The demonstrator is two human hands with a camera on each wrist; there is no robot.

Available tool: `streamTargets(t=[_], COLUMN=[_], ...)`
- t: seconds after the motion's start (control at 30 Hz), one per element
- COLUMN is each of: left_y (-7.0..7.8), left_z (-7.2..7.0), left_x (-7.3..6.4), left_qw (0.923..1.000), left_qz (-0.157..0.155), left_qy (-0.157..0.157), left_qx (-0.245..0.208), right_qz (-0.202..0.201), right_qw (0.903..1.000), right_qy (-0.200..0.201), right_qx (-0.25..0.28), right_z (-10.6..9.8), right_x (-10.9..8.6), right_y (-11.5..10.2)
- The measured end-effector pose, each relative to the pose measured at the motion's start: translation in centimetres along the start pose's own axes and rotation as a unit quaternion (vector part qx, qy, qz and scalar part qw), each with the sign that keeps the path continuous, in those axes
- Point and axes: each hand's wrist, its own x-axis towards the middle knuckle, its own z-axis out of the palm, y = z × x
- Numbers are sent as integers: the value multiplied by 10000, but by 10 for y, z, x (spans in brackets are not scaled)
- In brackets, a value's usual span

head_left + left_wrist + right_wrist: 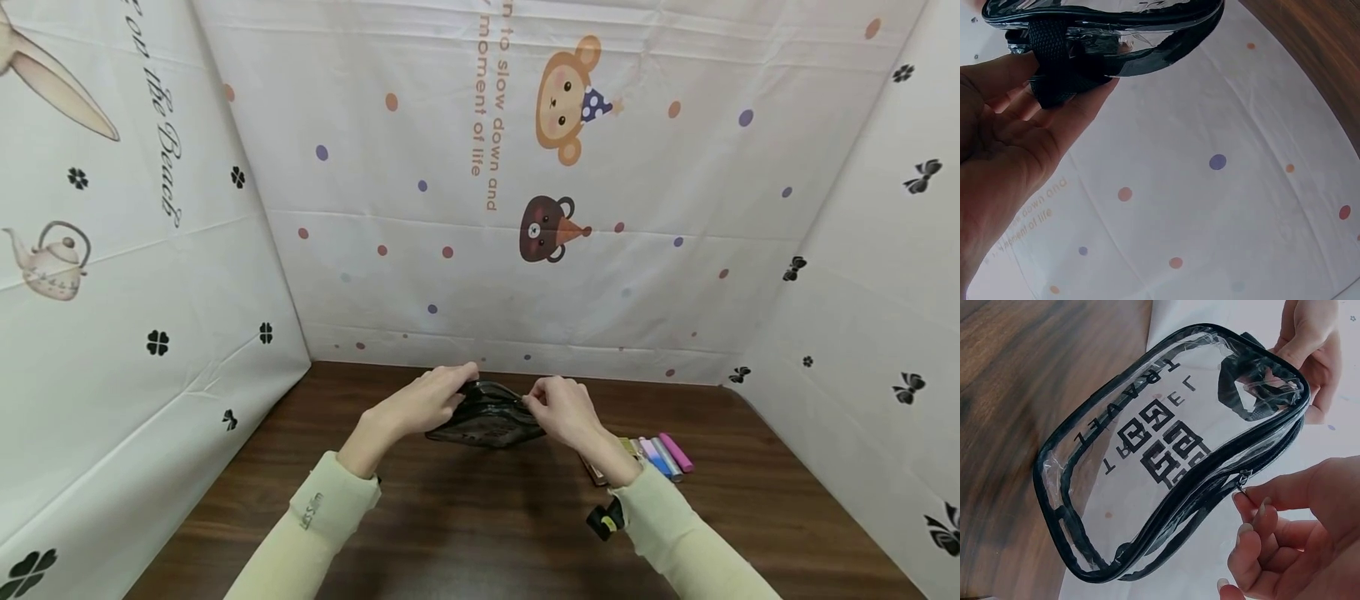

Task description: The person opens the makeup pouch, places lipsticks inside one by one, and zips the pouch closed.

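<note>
A clear plastic zip pouch (pixel 1116 444) with black trim and "TRAVEL" lettering is held up above the table between both hands. My left hand (pixel 429 402) grips one end of the pouch, with its thumb and fingers around the black strap (pixel 1052 53) there. At the zipper, my right hand (pixel 1297 519) pinches the small metal zipper pull (pixel 1243 481) between thumb and forefinger. The zip gapes on the far side of the pull from the left hand. Through the clear walls, only the printing and the background show.
On the dark wooden table (pixel 480 533), several colored pens or markers (pixel 660 457), among them a pink marker (pixel 677 452), lie at the right, partly behind the right forearm. White printed cloth walls (pixel 465 275) stand at the back and both sides.
</note>
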Motion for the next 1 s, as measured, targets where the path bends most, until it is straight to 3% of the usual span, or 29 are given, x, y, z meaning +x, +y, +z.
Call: streamTargets(t=[1.0], left_y=[-20], left_z=[0], left_x=[-11], left_qw=[9995], left_qz=[-9], left_qy=[95], left_qx=[-301], right_qz=[267], right_qw=[9979], right_qy=[-195], right_qx=[-562], right_z=[-1], right_x=[0], right_y=[16])
